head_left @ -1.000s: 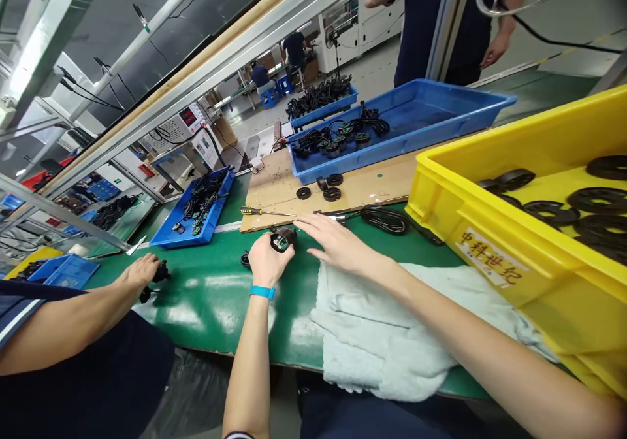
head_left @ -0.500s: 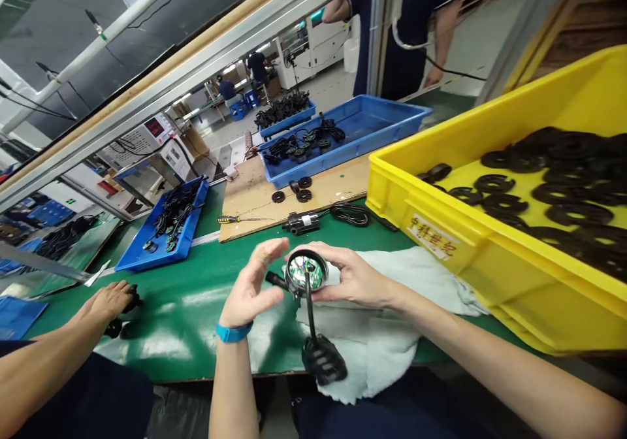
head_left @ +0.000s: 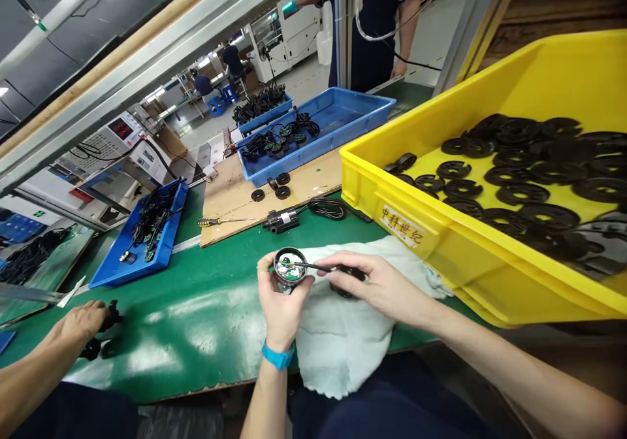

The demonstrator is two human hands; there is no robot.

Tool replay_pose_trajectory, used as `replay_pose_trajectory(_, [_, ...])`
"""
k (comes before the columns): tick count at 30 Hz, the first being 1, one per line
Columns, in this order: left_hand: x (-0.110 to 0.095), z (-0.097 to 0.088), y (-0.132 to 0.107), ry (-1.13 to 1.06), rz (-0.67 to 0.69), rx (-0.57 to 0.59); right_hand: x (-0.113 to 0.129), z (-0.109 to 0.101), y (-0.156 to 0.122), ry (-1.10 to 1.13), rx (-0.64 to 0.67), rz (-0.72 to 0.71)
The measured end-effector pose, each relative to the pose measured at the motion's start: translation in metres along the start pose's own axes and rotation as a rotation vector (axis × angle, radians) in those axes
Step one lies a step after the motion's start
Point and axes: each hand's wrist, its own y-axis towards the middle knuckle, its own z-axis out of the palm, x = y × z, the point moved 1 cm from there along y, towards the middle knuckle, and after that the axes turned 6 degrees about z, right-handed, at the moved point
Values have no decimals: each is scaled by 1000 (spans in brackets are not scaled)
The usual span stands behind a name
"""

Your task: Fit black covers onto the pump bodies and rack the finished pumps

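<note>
A round black housing (head_left: 290,267), open side up with a green circuit board showing inside, sits in the closed fingers of the left hand (head_left: 281,303). The right hand (head_left: 381,286) pinches the cable (head_left: 347,272) that leads out of it. Both hands are above a white cloth (head_left: 343,341) on the green table (head_left: 196,334). A yellow bin (head_left: 421,230) of black rings (head_left: 519,194) stands just right. A screwdriver (head_left: 223,221) lies on a cardboard sheet (head_left: 313,181) beyond. A co-worker's hand (head_left: 81,319) rests far left.
</note>
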Motion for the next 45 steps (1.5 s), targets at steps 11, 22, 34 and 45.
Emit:
replay_pose_trajectory(11, [33,18,-9,216,178,170,19,-22,14,-984,-117,-724])
replay_pose_trajectory(22, [34,8,-5,60,34,248,15,-21,40,-1117,-42,-720])
replay_pose_trajectory(34, [29,15,-6,-5,133,376,38,-32,32,-1161,103,-690])
replay_pose_trajectory(45, [31,12,-3,27,122,457,37,-26,34,-1314,102,-722])
